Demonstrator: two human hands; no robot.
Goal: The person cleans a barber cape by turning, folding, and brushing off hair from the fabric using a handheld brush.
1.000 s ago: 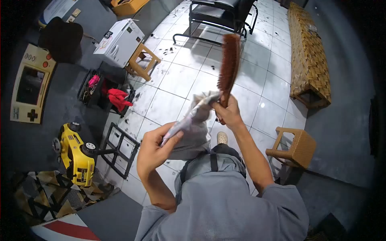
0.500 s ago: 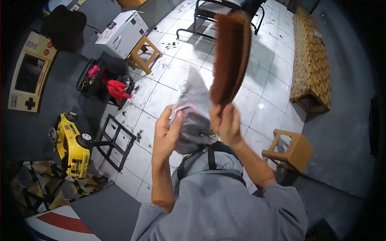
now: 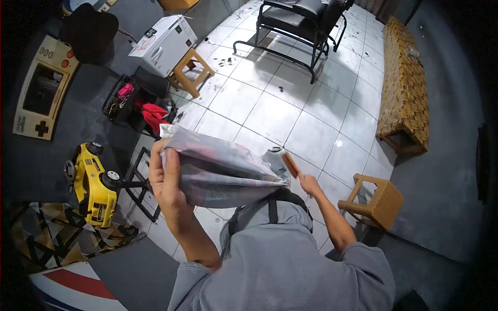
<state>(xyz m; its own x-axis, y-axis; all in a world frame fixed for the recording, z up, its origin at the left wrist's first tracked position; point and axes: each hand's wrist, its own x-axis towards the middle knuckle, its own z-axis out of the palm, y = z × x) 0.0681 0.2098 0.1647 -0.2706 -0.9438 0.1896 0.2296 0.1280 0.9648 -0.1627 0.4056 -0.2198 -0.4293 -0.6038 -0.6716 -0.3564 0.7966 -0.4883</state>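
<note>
My left hand [image 3: 168,179] is raised at centre left, with thumb and fingers closed on the gathered end of a thin grey-white cloth [image 3: 223,173]. The cloth stretches in folds from that hand across to my waist, with faint pinkish patches showing in it. Lower on the right, my right hand [image 3: 310,185] is wrapped round the handle of a brush [image 3: 291,165]. Its brown wooden side shows, and its bristles are mostly out of sight. Beside the brush hangs a small greyish flap [image 3: 275,159], probably part of the cloth.
Dark tufts like hair lie on the white tiled floor [image 3: 270,114]. Ahead stands a black metal-framed chair [image 3: 295,23]. A woven bench [image 3: 403,85] and a stool [image 3: 376,202] are to the right. Leftward are a black cart [image 3: 124,103], a yellow toy car [image 3: 94,186] and a black frame [image 3: 140,189].
My left hand has moved left and drawn the cloth out wide. The brush, formerly upright with bristles high in front of me, has come down to the right of the cloth.
</note>
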